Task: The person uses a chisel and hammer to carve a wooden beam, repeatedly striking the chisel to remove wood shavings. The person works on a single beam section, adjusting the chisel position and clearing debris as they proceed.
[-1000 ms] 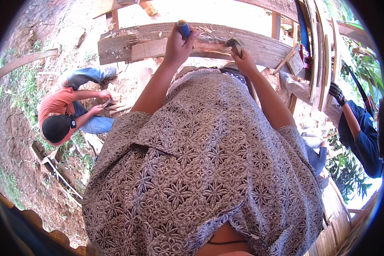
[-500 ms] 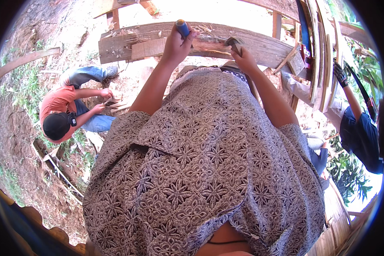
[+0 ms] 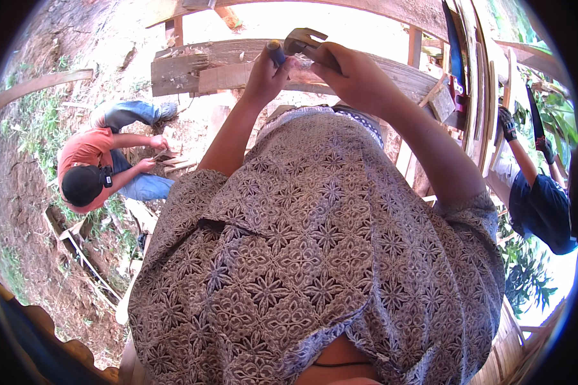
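My left hand (image 3: pixel 262 82) grips a chisel (image 3: pixel 277 52) by its blue handle, the yellowish butt end pointing up. The chisel's blade is hidden behind my fingers. In my right hand (image 3: pixel 354 72) is a claw hammer (image 3: pixel 302 40), its fingers wrapped round the handle. The hammer's head is raised just right of the chisel's butt, close above my left hand. Beneath both hands lies a pale wooden board (image 3: pixel 226 78) on a thick plank (image 3: pixel 178 74). My right hand covers part of the roughened, reddish wood there.
At left a person in an orange shirt (image 3: pixel 87 151) sits low, handling thin wood pieces. Upright planks (image 3: pixel 481 96) stand at right, a blue-handled saw-like tool beside them. Another person in a dark shirt (image 3: pixel 541 208) with gloves is beyond. A wooden rail (image 3: pixel 392 16) crosses the far side.
My right hand has swung the hammer up and left, from over the plank to beside the chisel's butt. My left hand stays almost in place. The gloved person at right has shifted.
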The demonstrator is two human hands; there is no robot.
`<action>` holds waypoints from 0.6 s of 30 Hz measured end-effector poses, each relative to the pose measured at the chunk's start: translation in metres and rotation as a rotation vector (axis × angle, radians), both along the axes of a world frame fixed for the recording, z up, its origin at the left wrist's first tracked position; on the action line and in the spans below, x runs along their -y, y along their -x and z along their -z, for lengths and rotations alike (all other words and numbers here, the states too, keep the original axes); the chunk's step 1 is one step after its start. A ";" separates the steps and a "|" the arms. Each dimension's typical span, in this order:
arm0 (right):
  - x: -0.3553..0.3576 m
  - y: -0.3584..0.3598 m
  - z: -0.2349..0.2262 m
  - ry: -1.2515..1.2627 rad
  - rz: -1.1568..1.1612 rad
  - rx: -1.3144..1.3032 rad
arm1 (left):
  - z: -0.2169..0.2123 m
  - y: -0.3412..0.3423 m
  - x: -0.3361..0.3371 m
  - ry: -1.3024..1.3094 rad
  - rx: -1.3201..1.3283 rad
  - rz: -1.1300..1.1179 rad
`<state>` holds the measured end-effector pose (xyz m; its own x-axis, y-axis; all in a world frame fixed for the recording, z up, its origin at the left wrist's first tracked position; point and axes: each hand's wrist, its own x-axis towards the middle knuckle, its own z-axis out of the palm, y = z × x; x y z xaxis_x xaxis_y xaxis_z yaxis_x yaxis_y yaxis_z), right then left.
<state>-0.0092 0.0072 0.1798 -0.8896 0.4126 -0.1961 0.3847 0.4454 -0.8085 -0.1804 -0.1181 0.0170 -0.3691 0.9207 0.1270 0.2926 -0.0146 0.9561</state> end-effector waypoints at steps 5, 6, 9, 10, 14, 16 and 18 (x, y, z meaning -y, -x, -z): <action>0.006 0.004 -0.028 0.105 0.189 -0.254 | 0.006 -0.003 0.011 0.038 0.042 0.013; 0.012 0.005 -0.029 0.163 0.218 -0.289 | 0.006 -0.004 0.009 0.056 0.029 0.019; 0.004 0.005 -0.004 -0.185 -0.045 -0.152 | -0.007 -0.010 0.005 0.073 -0.040 -0.048; 0.000 0.008 -0.004 -0.144 -0.096 -0.072 | -0.005 -0.009 0.006 0.066 -0.038 -0.073; 0.002 0.009 -0.018 0.017 0.112 -0.191 | 0.015 -0.001 0.010 0.067 0.015 -0.025; 0.004 0.008 -0.001 0.054 0.142 -0.201 | 0.020 -0.005 0.010 0.094 -0.013 -0.005; -0.006 0.012 0.023 -0.060 -0.045 -0.093 | 0.023 -0.003 -0.001 0.125 -0.078 0.018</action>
<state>-0.0207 0.0135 0.1568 -0.9206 0.3805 -0.0877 0.2876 0.5087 -0.8115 -0.1772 -0.1166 -0.0057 -0.3455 0.9376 0.0384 0.3670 0.0973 0.9251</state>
